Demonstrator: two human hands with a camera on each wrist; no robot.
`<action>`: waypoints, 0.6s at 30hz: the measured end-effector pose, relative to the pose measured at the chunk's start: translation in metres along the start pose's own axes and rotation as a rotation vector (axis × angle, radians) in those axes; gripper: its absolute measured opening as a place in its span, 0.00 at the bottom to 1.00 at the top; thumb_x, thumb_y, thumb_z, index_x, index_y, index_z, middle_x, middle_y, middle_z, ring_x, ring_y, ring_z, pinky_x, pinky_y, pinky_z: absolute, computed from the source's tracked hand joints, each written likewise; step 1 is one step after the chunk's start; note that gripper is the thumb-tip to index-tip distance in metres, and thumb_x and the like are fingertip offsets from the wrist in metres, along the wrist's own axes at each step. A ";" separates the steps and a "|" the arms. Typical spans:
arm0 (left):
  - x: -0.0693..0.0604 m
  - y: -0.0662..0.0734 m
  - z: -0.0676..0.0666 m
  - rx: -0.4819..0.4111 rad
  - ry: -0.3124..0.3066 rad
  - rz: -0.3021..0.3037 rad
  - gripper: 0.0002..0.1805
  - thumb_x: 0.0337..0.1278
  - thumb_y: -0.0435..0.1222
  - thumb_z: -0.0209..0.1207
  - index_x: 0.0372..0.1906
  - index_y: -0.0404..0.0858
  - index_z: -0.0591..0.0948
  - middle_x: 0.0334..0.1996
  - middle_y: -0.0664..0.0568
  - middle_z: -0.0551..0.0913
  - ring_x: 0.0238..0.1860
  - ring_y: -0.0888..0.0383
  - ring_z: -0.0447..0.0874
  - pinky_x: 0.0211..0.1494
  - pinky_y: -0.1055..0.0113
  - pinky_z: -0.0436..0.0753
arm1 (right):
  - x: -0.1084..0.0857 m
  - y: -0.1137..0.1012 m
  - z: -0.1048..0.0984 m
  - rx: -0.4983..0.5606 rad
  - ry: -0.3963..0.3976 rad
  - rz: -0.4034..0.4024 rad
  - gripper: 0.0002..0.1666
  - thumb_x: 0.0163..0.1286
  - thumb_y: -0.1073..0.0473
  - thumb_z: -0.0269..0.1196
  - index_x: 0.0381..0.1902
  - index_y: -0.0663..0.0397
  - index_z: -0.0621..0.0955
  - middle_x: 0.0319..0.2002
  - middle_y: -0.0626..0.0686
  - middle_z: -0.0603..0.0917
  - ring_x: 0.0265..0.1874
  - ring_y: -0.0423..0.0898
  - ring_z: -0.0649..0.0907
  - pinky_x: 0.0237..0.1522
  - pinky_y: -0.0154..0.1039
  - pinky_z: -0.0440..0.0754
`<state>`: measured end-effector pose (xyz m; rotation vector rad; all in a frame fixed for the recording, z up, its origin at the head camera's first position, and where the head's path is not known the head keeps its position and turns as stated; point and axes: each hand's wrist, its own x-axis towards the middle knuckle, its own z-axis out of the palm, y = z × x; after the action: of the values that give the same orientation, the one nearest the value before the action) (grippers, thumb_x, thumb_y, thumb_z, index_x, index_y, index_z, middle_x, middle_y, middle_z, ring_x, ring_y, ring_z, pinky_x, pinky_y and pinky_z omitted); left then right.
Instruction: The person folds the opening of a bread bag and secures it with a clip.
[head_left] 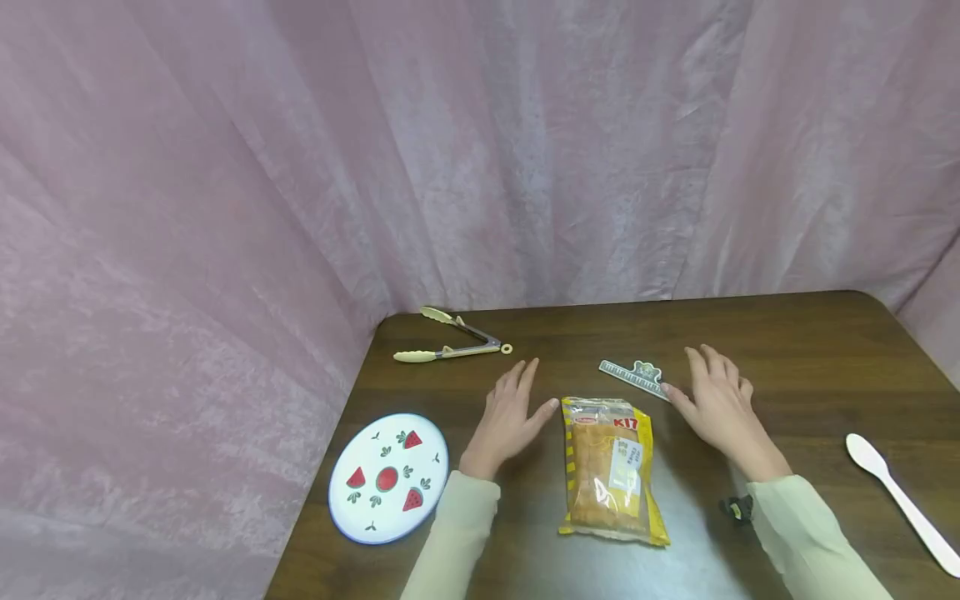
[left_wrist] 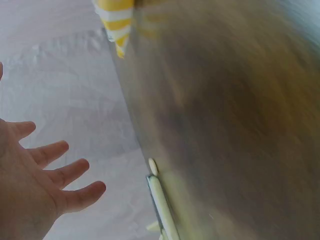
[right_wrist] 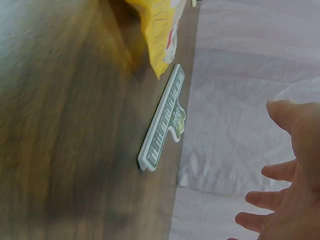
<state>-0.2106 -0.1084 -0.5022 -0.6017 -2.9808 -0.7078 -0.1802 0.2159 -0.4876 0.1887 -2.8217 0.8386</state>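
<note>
A yellow bread bag (head_left: 607, 471) with a clear front lies on the table between the two hands. My left hand (head_left: 507, 419) hovers just left of it, fingers spread, holding nothing. On the other side my right hand (head_left: 720, 408) is held with relaxed, parted fingers and nothing in them. Nearest to that hand is a pale green bag clip (head_left: 633, 377) with a keyboard pattern. The right wrist view shows the whole clip (right_wrist: 164, 120) lying on the wood, apart from the fingers.
Tongs (head_left: 457, 342) with cream tips lie spread at the back left. A white plate (head_left: 387, 517) with watermelon prints sits at the left edge of the brown table (head_left: 810, 358). At the far right lies a white spoon (head_left: 900, 500). Pink curtains (head_left: 570, 150) hang behind.
</note>
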 end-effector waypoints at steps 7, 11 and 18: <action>0.020 0.018 0.000 -0.077 -0.026 0.010 0.43 0.72 0.59 0.52 0.82 0.50 0.51 0.77 0.45 0.59 0.75 0.43 0.58 0.71 0.40 0.62 | 0.010 -0.002 0.006 0.043 0.010 0.005 0.39 0.73 0.54 0.63 0.69 0.75 0.63 0.66 0.79 0.60 0.64 0.80 0.58 0.52 0.78 0.55; 0.031 0.023 0.003 -0.093 -0.033 0.024 0.43 0.72 0.55 0.55 0.82 0.50 0.50 0.75 0.44 0.62 0.73 0.43 0.61 0.70 0.40 0.64 | 0.014 -0.005 0.009 0.045 -0.024 0.019 0.36 0.72 0.55 0.63 0.67 0.74 0.66 0.63 0.78 0.64 0.61 0.79 0.62 0.52 0.77 0.57; 0.043 0.025 0.014 -0.141 -0.066 -0.013 0.41 0.71 0.52 0.57 0.81 0.49 0.54 0.75 0.45 0.63 0.74 0.42 0.61 0.70 0.41 0.64 | 0.018 -0.011 0.017 0.040 -0.073 -0.004 0.33 0.72 0.56 0.63 0.64 0.76 0.69 0.59 0.78 0.71 0.58 0.77 0.68 0.52 0.74 0.63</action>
<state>-0.2403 -0.0657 -0.4991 -0.6251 -3.0158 -0.9239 -0.1981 0.1965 -0.4919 0.2350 -2.8731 0.9053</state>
